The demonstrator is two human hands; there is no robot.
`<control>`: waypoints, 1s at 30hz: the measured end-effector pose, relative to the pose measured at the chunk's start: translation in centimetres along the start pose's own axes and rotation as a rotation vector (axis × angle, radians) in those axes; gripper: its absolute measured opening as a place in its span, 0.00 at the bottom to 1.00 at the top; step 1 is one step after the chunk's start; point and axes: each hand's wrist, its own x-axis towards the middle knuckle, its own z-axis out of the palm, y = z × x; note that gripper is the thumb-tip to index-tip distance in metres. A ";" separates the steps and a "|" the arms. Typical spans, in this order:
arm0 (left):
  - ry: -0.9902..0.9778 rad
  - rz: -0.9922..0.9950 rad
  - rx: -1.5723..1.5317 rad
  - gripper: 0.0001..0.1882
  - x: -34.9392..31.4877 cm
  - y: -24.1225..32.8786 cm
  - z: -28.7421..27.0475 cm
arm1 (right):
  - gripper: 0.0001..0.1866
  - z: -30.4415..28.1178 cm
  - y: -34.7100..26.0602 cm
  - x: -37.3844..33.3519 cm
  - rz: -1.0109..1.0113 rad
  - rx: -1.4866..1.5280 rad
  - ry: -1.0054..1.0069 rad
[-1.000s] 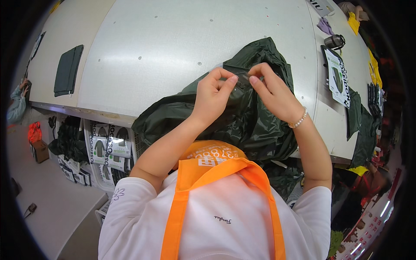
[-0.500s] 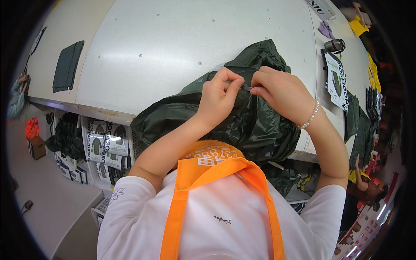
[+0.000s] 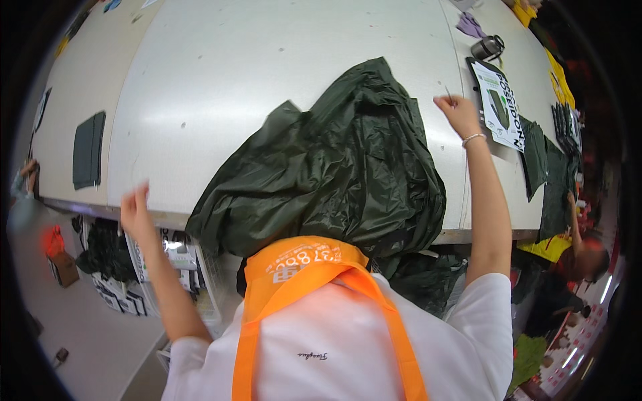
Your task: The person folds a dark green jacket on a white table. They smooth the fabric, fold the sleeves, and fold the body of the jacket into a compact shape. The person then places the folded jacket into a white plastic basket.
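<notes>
A dark green, shiny, thin garment (image 3: 334,167) lies crumpled on the white table in front of me, its near edge hanging over the table's edge. My left hand (image 3: 138,217) is off to the left of it, over the table's front edge, blurred by motion; its finger positions are unclear. My right hand (image 3: 460,115) is above the table to the right of the garment, touching none of it. Its fingers are closed on a thin pointed tool (image 3: 449,95), whose tip sticks up; the exact kind does not show.
Packaged items with a printed sheet (image 3: 498,107) lie right of my right hand, near a dark bottle (image 3: 487,47) and a purple cloth (image 3: 471,25). A folded dark green piece (image 3: 89,150) lies at the left. Other people work at both sides.
Both hands have come off the garment and moved apart, the left one far left and nearer me, the right one to the right with the thin tool. The garment lies more spread out.
</notes>
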 end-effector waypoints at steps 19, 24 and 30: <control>-1.282 0.107 0.385 0.06 -13.4 16.2 20.7 | 0.14 16.8 2.8 9.5 -0.042 0.221 0.077; -0.991 0.741 0.222 0.25 -12.6 15.0 39.1 | 0.09 16.1 4.2 10.8 0.076 0.647 -0.051; -1.062 0.880 0.629 0.31 -11.0 11.6 48.8 | 0.11 11.1 9.1 10.9 0.235 0.809 0.176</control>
